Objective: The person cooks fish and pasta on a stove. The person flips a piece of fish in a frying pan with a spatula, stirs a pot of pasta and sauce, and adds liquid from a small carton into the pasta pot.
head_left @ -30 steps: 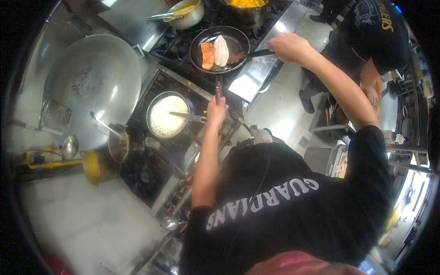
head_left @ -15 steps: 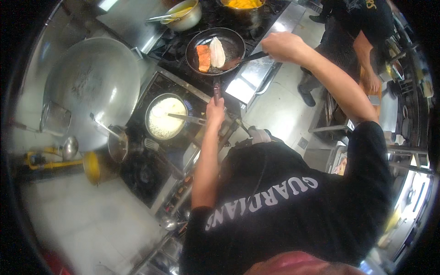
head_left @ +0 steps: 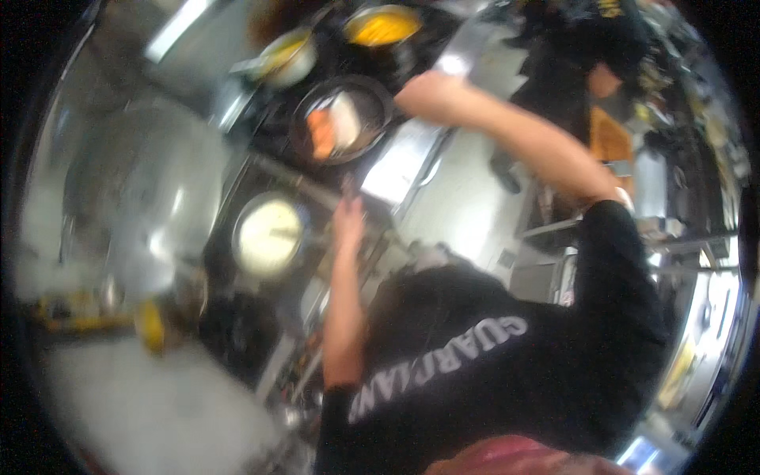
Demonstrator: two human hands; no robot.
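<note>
Right grip [head_left: 427,95] beside frying pan [head_left: 340,119]

We see the frying pan [head_left: 342,119] on the stove [head_left: 261,170], two fillets [head_left: 332,127] in it; a pot [head_left: 269,234] sits nearer us; a wok [head_left: 150,198] lies left; two bowls [head_left: 289,57] stand behind.

Frying pan [head_left: 342,119], upper centre: dark matt metal. Large wok [head_left: 150,198], left: dull grey metal, smooth. Counter strip [head_left: 404,158] beside the pan: bright polished steel. Shirt [head_left: 507,372], lower right: black matt cloth. Frame blurred; finer texture unreadable.
</note>
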